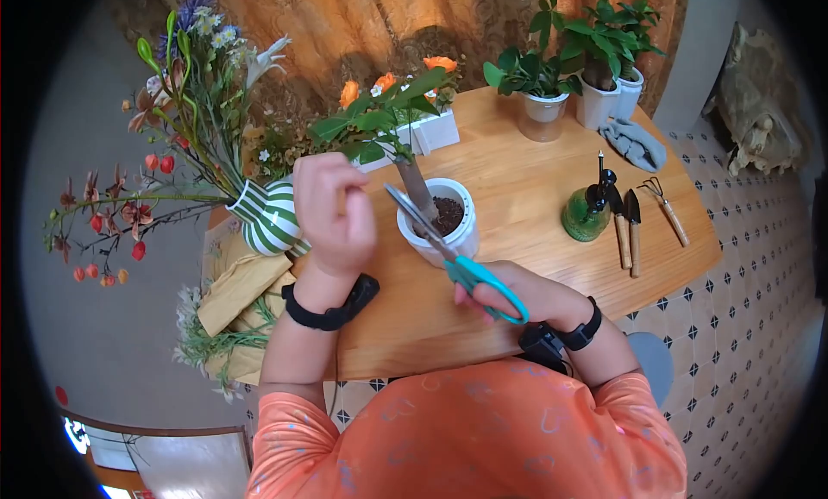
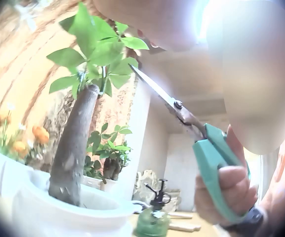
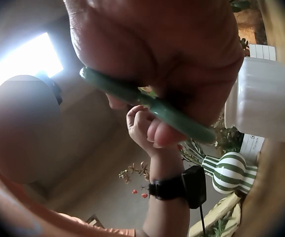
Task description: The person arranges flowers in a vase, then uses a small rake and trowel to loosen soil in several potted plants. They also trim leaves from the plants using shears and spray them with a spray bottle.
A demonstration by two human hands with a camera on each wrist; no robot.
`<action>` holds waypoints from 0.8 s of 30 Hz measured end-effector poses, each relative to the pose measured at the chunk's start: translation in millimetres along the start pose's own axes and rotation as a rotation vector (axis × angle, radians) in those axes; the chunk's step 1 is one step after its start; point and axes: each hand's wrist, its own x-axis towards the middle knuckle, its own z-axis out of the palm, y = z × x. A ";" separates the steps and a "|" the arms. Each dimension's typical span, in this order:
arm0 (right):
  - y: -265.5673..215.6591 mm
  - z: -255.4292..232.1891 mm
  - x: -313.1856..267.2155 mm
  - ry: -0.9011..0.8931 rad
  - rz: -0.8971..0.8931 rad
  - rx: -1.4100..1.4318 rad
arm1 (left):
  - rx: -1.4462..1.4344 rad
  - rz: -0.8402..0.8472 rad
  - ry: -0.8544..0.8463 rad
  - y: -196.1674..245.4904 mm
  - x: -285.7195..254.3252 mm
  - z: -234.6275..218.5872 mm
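Teal-handled scissors [image 1: 457,262] held over the front of the round wooden counter [image 1: 517,206], blades slightly parted, tips pointing up-left toward the leafy plant [image 1: 379,119]. Right hand [image 1: 517,296] clamped round the scissor handles, fingers through the loops. Plant's thick trunk stands in a white pot [image 1: 444,232] on the counter, just behind the blades. Left hand [image 1: 332,210] raised beside the foliage, fingers curled, pinching at leaves or a stem; can't tell exactly what. Hands apart. Left of the pot, a green-and-white striped vase [image 1: 267,214] with mixed flowers. Right side: green spray bottle [image 1: 586,210], small wooden-handled garden tools [image 1: 634,227], grey cloth [image 1: 634,144]. More potted plants [image 1: 595,46] at back.
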 end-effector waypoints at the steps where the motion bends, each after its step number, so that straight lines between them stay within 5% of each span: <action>1: 1.7 1.2 3.3 -0.030 0.018 -0.032 | -0.132 -0.275 0.053 -5.5 -7.8 3.9; 2: 3.9 3.0 7.4 -0.061 0.037 -0.062 | -0.133 -0.274 0.054 -10.4 -11.6 9.1; 4: 9.4 7.9 19.6 -0.047 0.034 -0.063 | -0.330 -0.661 -0.063 -19.6 -13.0 16.3; 5: 10.2 10.7 25.5 -0.033 0.032 -0.063 | -0.288 -0.605 -0.200 -21.6 -12.0 14.3; 9: 0.9 20.9 45.1 0.068 0.181 -0.015 | -0.432 -0.588 -0.236 -14.0 -1.0 12.4; 24: 3.0 39.5 73.4 0.225 0.081 0.213 | -0.718 -0.529 -0.111 -8.1 10.8 27.1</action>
